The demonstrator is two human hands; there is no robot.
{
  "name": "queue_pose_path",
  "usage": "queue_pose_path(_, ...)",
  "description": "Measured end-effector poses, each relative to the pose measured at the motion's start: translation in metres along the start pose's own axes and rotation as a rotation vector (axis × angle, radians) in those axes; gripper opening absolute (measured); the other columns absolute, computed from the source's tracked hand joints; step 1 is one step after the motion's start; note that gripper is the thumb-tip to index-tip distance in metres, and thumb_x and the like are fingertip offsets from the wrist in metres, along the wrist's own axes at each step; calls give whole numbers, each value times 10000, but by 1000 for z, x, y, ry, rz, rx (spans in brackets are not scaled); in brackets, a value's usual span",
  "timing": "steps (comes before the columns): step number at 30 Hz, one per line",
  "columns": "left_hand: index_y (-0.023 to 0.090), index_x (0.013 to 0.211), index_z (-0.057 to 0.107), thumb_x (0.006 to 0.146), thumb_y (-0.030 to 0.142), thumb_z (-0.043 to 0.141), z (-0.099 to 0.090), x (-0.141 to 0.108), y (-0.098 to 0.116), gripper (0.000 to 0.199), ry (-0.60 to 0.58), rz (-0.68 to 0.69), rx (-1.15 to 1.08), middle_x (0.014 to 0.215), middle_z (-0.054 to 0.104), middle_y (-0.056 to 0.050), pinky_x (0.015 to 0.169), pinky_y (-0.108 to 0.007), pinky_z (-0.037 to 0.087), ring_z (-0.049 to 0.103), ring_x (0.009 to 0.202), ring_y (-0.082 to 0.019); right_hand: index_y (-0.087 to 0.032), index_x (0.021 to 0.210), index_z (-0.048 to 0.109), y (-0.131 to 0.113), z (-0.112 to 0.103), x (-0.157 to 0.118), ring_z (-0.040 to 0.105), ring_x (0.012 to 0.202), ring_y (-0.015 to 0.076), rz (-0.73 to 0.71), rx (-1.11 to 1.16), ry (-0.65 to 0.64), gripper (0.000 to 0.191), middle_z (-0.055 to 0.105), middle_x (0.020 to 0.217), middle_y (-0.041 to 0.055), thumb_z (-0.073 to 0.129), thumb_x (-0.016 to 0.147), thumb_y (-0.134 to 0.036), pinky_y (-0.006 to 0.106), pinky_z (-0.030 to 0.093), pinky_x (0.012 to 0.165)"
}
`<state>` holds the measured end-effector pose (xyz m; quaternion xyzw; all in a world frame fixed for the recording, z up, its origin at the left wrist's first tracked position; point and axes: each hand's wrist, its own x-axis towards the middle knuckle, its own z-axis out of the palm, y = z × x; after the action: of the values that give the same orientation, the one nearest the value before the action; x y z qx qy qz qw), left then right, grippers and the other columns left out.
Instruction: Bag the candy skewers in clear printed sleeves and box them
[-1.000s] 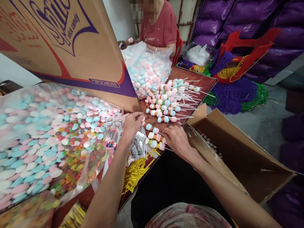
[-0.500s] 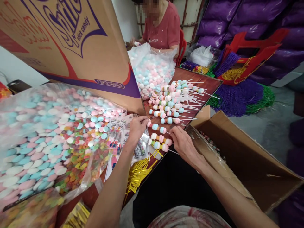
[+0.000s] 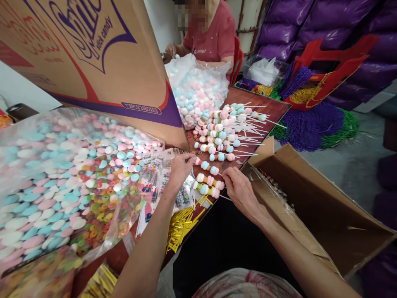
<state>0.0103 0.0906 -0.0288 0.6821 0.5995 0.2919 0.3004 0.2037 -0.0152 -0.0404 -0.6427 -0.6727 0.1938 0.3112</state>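
Candy skewer [image 3: 205,165] lying crosswise between hands; left hand [image 3: 180,167] pinching candy end, right hand [image 3: 242,188] gripping stick end.

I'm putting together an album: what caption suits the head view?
Left hand and right hand hold a candy stick near heaped pastel sweets.

Candy skewer [image 3: 205,165] between left hand [image 3: 183,164] and right hand [image 3: 235,182]

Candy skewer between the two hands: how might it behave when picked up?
The candy skewer looks light, just puffy pieces on a thin stick. That straight stick should keep it fairly stiff, but its rounded pieces could roll if nudged.
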Motion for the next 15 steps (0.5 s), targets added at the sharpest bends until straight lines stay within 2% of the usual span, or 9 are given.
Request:
queue_pose_path(8, 211, 783, 787, 832, 280, 590, 4, -5, 6, 214, -24, 21, 21, 779, 764, -10, 755, -295, 478, 680, 779, -202, -202, 918, 644, -7, 6, 3, 561, 756, 169, -21, -171, -60, 251, 607, 851, 44, 404, 990, -201, 271, 317, 603)
queue_pose_path(15, 219, 801, 795, 850, 291, 601, 4, -7, 9, 212, -35, 70, 151, 800, 764, -26, 729, -283, 444, 670, 800, -207, -197, 908, 658, -13, 13, 7, 587, 785, 159, -31, -225, -59, 254, 654, 872, 39, 417, 991, -191, 275, 270, 580)
